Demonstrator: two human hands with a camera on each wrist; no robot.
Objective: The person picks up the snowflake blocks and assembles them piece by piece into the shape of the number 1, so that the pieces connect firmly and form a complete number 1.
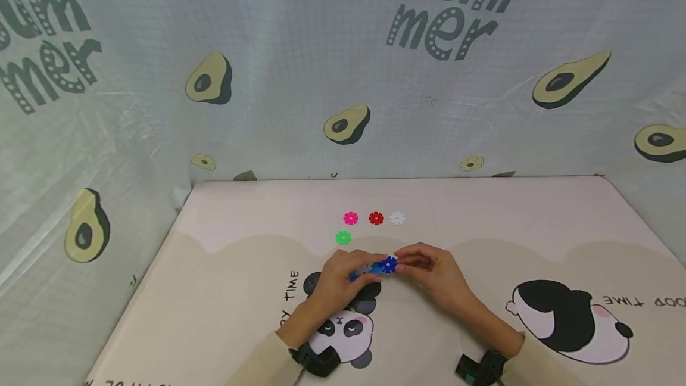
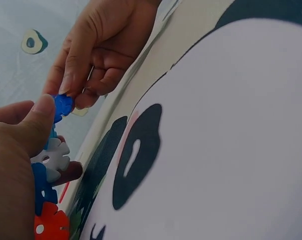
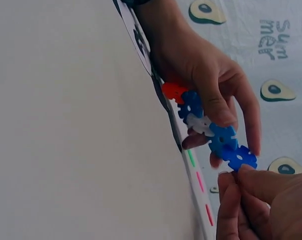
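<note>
My left hand (image 1: 342, 273) grips a chain of interlocking snowflake discs between thumb and fingers. In the right wrist view the chain runs from an orange-red disc (image 3: 174, 92) through a blue disc (image 3: 190, 106), a white disc (image 3: 198, 123) and a lighter blue disc (image 3: 222, 140) to a dark blue disc (image 3: 242, 159) at the end. The thumb and fingers of my right hand (image 1: 435, 271) pinch that dark blue disc by its outer edge. It touches the lighter blue disc; whether their slots are fully joined I cannot tell.
Beyond the hands, a pink disc (image 1: 351, 218), a red disc (image 1: 376, 218) and a white disc (image 1: 397, 218) lie in a row, with a green disc (image 1: 343, 237) just nearer. A printed cloth (image 1: 214, 314) covers the table; an avocado-patterned curtain (image 1: 278, 76) hangs behind it.
</note>
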